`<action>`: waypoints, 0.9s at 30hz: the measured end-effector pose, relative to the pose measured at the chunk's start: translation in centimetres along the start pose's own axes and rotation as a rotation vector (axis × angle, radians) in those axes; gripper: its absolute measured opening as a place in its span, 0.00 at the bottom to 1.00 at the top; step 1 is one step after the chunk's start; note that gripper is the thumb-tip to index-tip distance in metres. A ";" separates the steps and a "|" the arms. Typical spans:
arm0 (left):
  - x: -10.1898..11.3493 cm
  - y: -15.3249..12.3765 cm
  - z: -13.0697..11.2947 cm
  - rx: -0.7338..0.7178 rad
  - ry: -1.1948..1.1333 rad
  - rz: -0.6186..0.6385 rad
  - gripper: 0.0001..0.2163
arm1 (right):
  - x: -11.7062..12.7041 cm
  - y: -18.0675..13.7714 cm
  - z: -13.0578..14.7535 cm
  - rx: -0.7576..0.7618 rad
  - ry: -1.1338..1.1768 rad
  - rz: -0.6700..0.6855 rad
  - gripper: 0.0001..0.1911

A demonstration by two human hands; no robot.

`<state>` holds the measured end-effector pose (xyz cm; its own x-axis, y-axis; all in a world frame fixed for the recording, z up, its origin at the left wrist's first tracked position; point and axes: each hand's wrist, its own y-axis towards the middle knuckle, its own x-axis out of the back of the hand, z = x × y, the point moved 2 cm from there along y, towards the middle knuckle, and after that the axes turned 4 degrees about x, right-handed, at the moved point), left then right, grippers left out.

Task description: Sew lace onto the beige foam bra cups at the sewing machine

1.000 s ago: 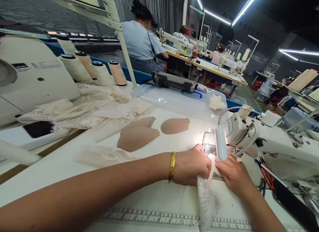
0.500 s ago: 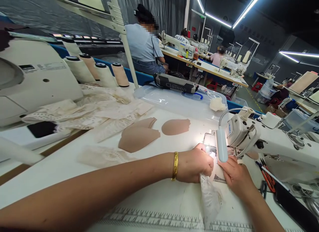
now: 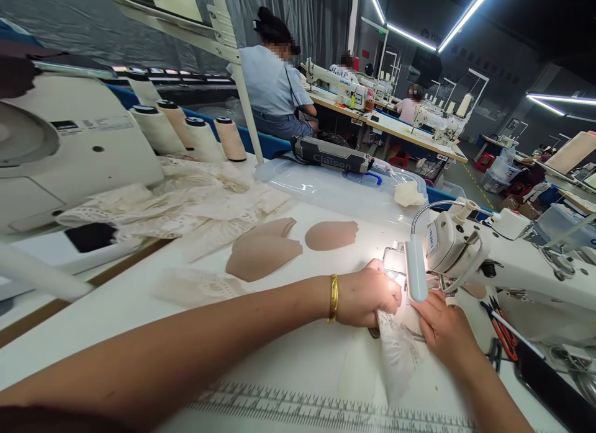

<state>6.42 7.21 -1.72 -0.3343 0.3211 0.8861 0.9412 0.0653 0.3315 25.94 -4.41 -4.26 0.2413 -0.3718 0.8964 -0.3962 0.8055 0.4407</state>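
My left hand (image 3: 370, 294), with a gold bangle (image 3: 333, 298) at the wrist, is closed on a piece of white lace fabric (image 3: 398, 355). The lace hangs from the fist toward me over the table. Beside it, my right hand (image 3: 442, 321) lies with its fingers stretched out on the bed of a white sewing machine (image 3: 493, 253), close to the needle area. A small lamp (image 3: 416, 268) on a bendy neck lights that spot and hides part of the fingertips and the needle. Several beige cup-shaped pieces (image 3: 263, 259) lie flat to the left.
Lace (image 3: 200, 203) is heaped at the left near thread cones (image 3: 230, 138). A clear plastic lid (image 3: 316, 188) carries a dark Claison-marked object (image 3: 331, 155). Orange-handled scissors (image 3: 505, 337) and a black phone-like object (image 3: 554, 383) lie right. A ruler strip (image 3: 279, 399) runs along the front. Co-workers sit behind.
My left fist has moved slightly up and away from me, drawing the lace with it. The right hand stays almost in place. The whole view has shifted a little.
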 end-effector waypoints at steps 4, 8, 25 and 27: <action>0.2 0.3 0.6 0.017 0.022 -0.012 0.09 | 0.1 0.1 0.2 0.018 0.000 -0.026 0.20; 0.2 0.3 0.6 -0.013 0.092 -0.067 0.09 | 0.9 0.5 0.9 0.042 0.041 -0.006 0.16; -0.7 0.2 0.5 -0.191 0.456 -0.156 0.12 | 1.5 0.2 1.6 0.070 0.157 0.071 0.15; -0.7 0.2 0.3 -0.185 0.456 -0.183 0.12 | 1.4 0.1 1.3 0.038 0.136 0.064 0.16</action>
<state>6.85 7.30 -2.43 -0.5182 -0.1261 0.8459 0.8550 -0.0995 0.5090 25.07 -5.44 -2.89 0.3315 -0.2526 0.9090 -0.4468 0.8066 0.3871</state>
